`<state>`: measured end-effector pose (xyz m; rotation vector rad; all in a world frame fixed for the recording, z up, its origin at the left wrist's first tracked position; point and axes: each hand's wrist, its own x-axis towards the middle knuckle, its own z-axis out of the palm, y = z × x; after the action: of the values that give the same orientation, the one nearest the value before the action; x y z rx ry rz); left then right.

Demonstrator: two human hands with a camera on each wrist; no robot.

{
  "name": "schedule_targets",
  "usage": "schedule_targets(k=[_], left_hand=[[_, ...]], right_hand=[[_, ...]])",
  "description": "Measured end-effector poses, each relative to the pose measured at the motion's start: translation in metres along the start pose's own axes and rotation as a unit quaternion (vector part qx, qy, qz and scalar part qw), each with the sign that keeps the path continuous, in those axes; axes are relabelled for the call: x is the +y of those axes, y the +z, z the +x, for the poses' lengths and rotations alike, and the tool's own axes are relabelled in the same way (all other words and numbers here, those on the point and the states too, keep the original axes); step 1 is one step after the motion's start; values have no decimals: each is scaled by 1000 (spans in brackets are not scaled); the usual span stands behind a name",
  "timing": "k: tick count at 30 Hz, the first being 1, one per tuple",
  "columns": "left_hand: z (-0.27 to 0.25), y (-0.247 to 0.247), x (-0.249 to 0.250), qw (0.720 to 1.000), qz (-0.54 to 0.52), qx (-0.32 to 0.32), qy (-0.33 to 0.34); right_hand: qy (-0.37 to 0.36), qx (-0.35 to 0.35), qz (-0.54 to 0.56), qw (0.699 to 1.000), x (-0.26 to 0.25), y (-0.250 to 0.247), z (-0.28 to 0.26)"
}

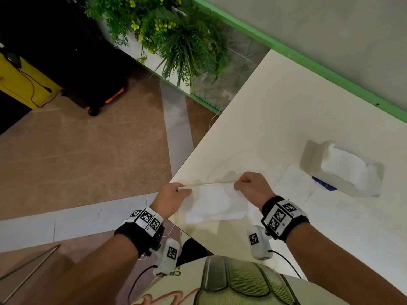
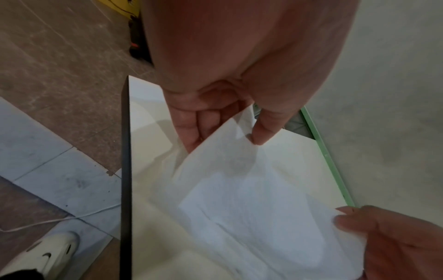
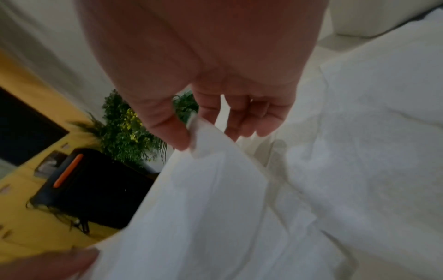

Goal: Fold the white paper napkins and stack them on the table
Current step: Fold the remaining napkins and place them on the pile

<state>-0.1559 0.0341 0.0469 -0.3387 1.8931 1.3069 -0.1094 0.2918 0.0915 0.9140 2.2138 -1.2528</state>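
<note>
Thin white paper napkin (image 1: 217, 202) pinched at its far corners by left hand (image 1: 170, 198) and right hand (image 1: 253, 187), held taut just above white bench (image 1: 275, 111), long axis hand to hand, free edge hanging toward the body, ready to fold.

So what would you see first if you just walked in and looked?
Two hands near the table's front corner: the left hand and right hand each pinch a top corner of a white napkin, holding it up stretched between them. To the right, a napkin pack lies on the table. Beyond the far left edge, a leafy green plant stands out.
</note>
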Motion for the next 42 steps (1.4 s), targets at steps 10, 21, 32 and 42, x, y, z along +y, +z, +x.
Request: schedule_targets(k=[10, 21, 32, 42], left_hand=[[0, 0, 1, 1000, -5, 11, -2], [-15, -13, -13, 998, 10, 58, -12], [-22, -18, -31, 966, 204, 158, -3], [-25, -15, -26, 960, 250, 122, 44]], right_hand=[[2, 17, 125, 992, 12, -1, 3], [-75, -69, 70, 992, 19, 16, -11], [-127, 31, -111, 985, 23, 33, 5], [-163, 28, 6, 986, 20, 27, -3]])
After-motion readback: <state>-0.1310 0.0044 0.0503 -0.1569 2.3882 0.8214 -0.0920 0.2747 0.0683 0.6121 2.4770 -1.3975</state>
